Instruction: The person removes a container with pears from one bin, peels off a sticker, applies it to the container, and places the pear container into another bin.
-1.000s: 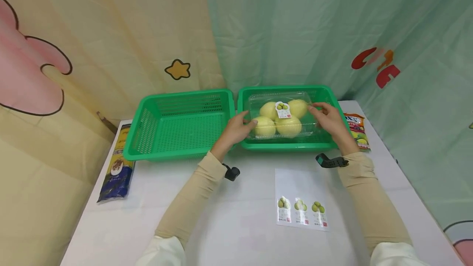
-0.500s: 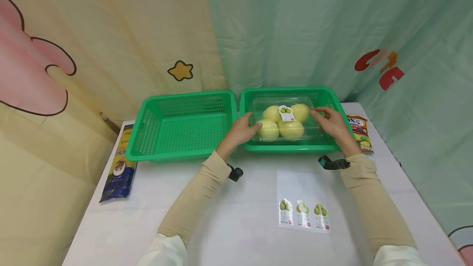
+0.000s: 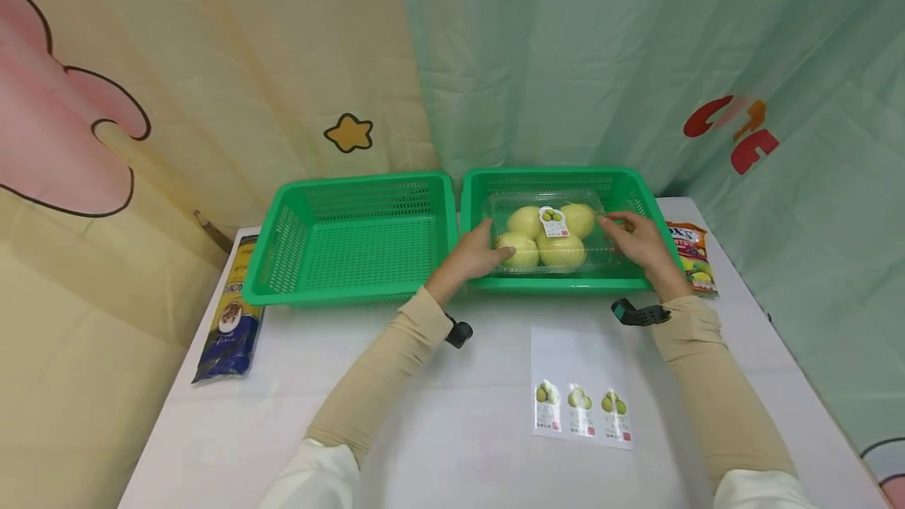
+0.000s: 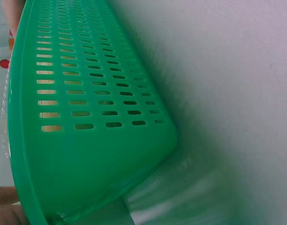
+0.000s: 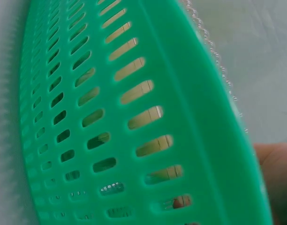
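Observation:
A clear plastic clamshell box (image 3: 592, 258) with several round pale-yellow fruits (image 3: 561, 250) lies inside the right green basket (image 3: 537, 283). A white fruit sticker (image 3: 554, 221) is on its lid. My left hand (image 3: 475, 254) holds the box's left end, the thumb over its front left corner and the fingers partly hidden at the side. At the opposite end my right hand (image 3: 635, 240) pinches the box's right edge. Both wrist views look mostly at the basket's pierced wall (image 4: 96, 140), with only bits of the hands beyond its rim.
Left of this basket stands another green basket (image 3: 368, 289) with nothing in it. A blue and yellow packet (image 3: 229, 320) lies at the table's left edge, a snack bag (image 3: 691, 258) at the right. A sheet with several stickers (image 3: 581, 383) lies in front; curtains hang behind.
The fruit box has sunk slightly lower in the right basket. My left hand has moved right, closer against the box's left end; my right hand has stayed at its right edge.

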The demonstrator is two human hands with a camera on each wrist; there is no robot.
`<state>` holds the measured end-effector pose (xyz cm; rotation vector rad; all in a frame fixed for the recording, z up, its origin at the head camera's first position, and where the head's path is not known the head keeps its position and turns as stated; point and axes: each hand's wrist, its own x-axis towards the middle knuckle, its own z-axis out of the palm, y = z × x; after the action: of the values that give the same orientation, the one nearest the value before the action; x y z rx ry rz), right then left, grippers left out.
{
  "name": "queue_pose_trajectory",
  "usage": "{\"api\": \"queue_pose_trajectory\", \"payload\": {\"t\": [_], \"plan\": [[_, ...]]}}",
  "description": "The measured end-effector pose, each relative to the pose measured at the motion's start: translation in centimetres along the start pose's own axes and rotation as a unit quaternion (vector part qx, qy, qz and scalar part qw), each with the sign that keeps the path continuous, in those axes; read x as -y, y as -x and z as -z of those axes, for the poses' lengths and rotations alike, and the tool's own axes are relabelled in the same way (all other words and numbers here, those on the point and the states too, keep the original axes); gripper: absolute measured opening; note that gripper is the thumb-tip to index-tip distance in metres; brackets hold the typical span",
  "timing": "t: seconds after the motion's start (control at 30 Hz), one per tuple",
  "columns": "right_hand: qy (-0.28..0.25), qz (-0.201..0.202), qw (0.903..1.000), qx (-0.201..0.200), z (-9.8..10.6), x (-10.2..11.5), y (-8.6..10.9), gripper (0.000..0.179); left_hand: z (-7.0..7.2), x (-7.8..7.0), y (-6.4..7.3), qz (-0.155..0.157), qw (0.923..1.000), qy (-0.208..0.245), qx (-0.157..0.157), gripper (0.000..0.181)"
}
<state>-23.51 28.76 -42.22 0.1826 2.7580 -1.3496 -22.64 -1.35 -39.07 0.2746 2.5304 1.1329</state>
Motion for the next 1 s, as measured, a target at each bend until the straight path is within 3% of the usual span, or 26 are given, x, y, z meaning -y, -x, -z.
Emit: {"api": "queue_pose_trajectory", "payload": {"t": [0.57, 1.0], "plan": [[0.021, -0.004, 0.9998, 0.004, -0.24, -0.45, 0.02, 0.066, -0.94, 0.03, -0.25, 0.0, 0.9995, 0.014, 0.027, 0.084], [0.102, -0.004, 0.9931, 0.057, -0.06, -0.06, 0.21, 0.067, -0.99, 0.22, -0.32, -0.008, 0.9994, 0.009, 0.032, 0.085]]}}
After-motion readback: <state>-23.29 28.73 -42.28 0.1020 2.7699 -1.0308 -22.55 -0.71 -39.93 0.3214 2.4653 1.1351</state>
